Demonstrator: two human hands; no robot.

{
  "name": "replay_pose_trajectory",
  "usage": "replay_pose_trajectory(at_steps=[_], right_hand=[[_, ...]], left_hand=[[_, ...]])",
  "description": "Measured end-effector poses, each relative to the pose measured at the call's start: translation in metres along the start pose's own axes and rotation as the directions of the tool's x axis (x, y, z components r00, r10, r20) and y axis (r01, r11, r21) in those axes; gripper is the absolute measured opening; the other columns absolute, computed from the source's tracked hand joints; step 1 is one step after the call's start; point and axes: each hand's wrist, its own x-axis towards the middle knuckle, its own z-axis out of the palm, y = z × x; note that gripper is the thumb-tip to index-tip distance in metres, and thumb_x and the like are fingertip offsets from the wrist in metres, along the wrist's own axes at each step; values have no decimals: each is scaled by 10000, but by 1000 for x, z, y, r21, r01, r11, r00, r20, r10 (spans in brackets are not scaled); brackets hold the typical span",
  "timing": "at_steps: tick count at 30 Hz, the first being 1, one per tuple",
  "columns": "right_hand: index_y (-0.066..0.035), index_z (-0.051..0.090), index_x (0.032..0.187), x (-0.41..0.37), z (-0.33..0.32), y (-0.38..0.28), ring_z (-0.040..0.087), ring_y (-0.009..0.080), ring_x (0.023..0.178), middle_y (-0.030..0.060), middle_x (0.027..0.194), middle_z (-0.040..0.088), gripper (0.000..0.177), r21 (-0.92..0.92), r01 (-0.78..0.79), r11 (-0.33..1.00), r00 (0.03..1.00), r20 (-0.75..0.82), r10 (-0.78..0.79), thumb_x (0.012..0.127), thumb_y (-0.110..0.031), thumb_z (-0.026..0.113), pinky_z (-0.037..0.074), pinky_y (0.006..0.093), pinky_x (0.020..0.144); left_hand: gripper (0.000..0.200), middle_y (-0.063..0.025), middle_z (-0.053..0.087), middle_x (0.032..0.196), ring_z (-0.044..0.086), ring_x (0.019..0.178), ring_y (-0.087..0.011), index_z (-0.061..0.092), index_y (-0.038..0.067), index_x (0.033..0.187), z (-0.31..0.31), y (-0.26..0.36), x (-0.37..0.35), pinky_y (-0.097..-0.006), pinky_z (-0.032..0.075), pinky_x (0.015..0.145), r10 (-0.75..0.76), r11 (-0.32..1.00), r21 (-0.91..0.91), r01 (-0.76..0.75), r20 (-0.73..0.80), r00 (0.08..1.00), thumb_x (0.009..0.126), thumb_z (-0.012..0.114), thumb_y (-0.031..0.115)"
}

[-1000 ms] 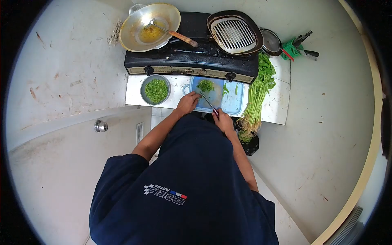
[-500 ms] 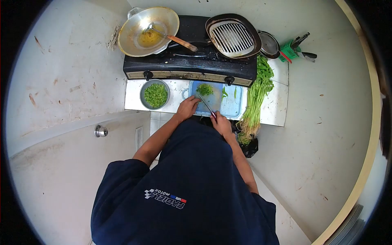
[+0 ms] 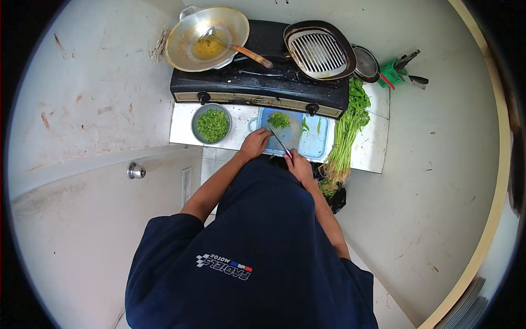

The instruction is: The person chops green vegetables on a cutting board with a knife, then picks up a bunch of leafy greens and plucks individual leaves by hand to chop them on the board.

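On the blue cutting board (image 3: 319,143) lies a small heap of chopped greens (image 3: 279,120), with a few loose leaf pieces to its right. My right hand (image 3: 299,167) is closed round the handle of a knife (image 3: 280,141), whose blade points up and left across the board. My left hand (image 3: 256,143) rests at the board's left edge, its fingertips near the blade tip; whatever its closed fingers hold is too small to make out. A grey bowl (image 3: 195,127) full of chopped greens stands to the left.
Behind the board is a black stove (image 3: 257,88) carrying a wok (image 3: 178,49) with a wooden-handled ladle (image 3: 252,55) and a grill pan (image 3: 290,44). Long leafy stalks (image 3: 346,131) lie at the right. Farther right are a small pan (image 3: 366,63) and a green basket (image 3: 390,74).
The whole view has shifted and tilted slightly. Both hands and the knife keep nearly the same places over the board.
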Motion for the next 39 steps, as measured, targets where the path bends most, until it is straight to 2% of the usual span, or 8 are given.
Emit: replay_pose_trajectory(at_steps=[13,19,28,34,39], right_hand=[[-34,597,1127,8,0,-13,711,460,772,262,882,722,298,-114,32,993,996,-74,-40,1023,-311,572,576,547,678],[-31,612,1120,-5,-3,-9,717,448,763,252,871,726,294,-146,-2,989,998,-69,-8,1017,-305,581,579,540,669],[-35,637,1083,2,-4,-13,717,443,756,251,831,721,332,-120,30,992,996,-78,-39,1009,-357,605,581,535,673],[-37,645,1083,-3,-2,-5,714,445,761,251,825,718,343,-106,11,994,1000,-26,-14,1008,-369,606,576,534,678],[-37,654,1090,-8,-3,-4,714,444,784,254,843,721,354,-106,-39,994,999,-41,34,1007,-379,609,574,533,718]], left_hand=[[289,-168,633,1003,645,972,-390,692,50,1188,5,-2,-1,-469,539,858,13,999,42,-12,-23,1000,915,601,30],[270,-169,636,1000,645,974,-397,691,42,1156,5,4,1,-472,540,852,-3,999,44,4,-36,999,899,611,27],[287,-177,638,1057,640,997,-410,670,45,1188,2,4,0,-481,534,869,3,1000,7,-2,-17,1000,907,612,35],[271,-175,649,1053,640,1012,-414,672,48,1177,0,5,1,-480,536,878,4,1000,6,-4,-12,1000,912,612,38],[265,-173,658,1068,646,1007,-408,674,45,1167,2,5,1,-476,539,873,5,1000,5,-5,-10,1000,908,616,36]])
